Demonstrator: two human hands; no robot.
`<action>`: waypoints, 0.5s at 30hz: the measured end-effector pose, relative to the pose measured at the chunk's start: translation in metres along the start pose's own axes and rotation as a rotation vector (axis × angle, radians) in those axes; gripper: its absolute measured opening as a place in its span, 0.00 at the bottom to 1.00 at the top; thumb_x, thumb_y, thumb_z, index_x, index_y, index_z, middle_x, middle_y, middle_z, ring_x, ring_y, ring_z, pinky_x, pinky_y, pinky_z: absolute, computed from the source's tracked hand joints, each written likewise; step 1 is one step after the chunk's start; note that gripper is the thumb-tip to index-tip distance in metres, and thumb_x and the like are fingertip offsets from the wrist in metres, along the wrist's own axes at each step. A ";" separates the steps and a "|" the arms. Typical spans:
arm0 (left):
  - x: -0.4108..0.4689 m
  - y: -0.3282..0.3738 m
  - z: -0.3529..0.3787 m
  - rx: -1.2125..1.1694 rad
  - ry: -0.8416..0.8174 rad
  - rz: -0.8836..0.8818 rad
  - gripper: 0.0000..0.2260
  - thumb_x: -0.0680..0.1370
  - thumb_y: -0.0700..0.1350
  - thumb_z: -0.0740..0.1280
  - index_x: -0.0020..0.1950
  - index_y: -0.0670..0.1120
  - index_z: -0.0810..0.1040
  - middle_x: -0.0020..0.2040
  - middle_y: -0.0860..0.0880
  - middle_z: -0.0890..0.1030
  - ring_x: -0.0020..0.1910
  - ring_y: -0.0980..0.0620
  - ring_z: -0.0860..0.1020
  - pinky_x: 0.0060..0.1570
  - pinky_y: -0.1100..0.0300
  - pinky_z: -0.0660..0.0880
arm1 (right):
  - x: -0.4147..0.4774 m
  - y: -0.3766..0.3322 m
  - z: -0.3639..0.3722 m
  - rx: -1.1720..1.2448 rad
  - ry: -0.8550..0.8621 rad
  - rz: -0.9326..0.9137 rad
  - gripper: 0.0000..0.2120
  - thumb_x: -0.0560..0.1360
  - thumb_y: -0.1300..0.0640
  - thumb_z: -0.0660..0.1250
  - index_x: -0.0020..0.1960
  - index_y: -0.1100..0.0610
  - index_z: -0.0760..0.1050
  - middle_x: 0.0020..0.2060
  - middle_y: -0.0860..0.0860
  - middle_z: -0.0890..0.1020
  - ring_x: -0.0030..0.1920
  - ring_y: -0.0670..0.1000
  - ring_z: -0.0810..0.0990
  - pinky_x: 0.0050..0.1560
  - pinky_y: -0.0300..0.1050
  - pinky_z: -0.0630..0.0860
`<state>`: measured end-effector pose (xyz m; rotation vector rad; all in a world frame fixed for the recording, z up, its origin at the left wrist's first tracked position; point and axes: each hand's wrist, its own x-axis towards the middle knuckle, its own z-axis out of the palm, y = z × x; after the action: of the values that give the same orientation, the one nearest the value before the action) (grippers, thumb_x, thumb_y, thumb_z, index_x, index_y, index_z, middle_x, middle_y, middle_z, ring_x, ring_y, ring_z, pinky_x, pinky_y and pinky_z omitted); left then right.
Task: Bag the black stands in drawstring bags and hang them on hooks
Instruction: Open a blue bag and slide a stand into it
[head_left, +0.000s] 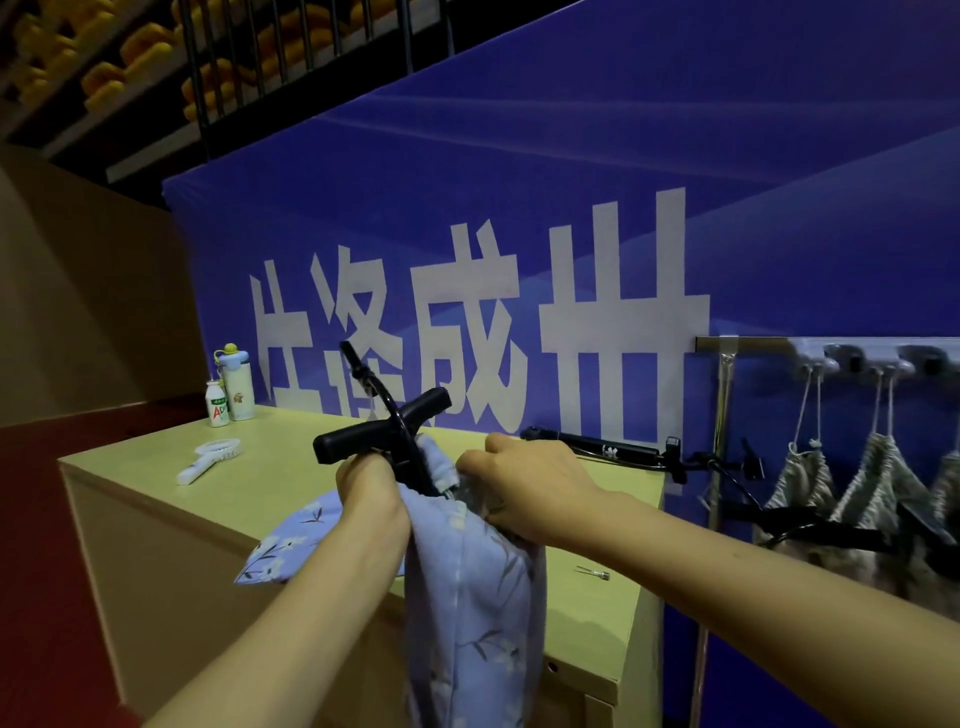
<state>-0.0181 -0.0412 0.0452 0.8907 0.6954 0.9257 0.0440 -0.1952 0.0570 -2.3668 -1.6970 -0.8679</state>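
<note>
Centrally, the black stand (384, 423) is gripped under its crossbar by the left hand (371, 491), and the mouth of the drawstring bag (467, 571) is pinched by the right hand (535, 486). Bagging seems half done: the stand's long axis is held near upright, lower end bagged, top tilted toward upper left. Deeper seating and a drawn cord are called for before the hooks (852, 361) at right.

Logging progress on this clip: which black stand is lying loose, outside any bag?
The black stand lying on the table by the blue wall; the other stand in front sticks out of the blue floral bag.
</note>
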 end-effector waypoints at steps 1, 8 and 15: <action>-0.002 0.000 0.002 -0.001 0.011 0.005 0.07 0.71 0.38 0.56 0.35 0.41 0.71 0.38 0.40 0.75 0.35 0.43 0.73 0.43 0.52 0.71 | 0.001 0.000 0.000 -0.003 0.022 -0.011 0.14 0.75 0.49 0.63 0.59 0.49 0.71 0.48 0.51 0.75 0.41 0.56 0.77 0.35 0.46 0.73; -0.006 0.001 0.008 0.004 -0.005 -0.010 0.10 0.76 0.37 0.57 0.35 0.42 0.71 0.35 0.44 0.75 0.34 0.45 0.73 0.47 0.52 0.72 | -0.005 0.023 -0.014 0.532 0.117 0.107 0.10 0.77 0.51 0.64 0.55 0.52 0.79 0.48 0.50 0.83 0.48 0.50 0.80 0.50 0.49 0.80; -0.008 -0.009 0.015 0.054 -0.067 -0.039 0.05 0.73 0.40 0.60 0.39 0.42 0.73 0.39 0.42 0.77 0.40 0.42 0.75 0.47 0.51 0.71 | -0.020 0.027 -0.022 1.204 -0.006 0.317 0.07 0.76 0.56 0.66 0.52 0.56 0.79 0.41 0.53 0.82 0.41 0.49 0.81 0.45 0.42 0.78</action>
<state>-0.0063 -0.0563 0.0454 0.9484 0.6804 0.8418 0.0553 -0.2305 0.0720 -1.6453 -1.1953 0.2217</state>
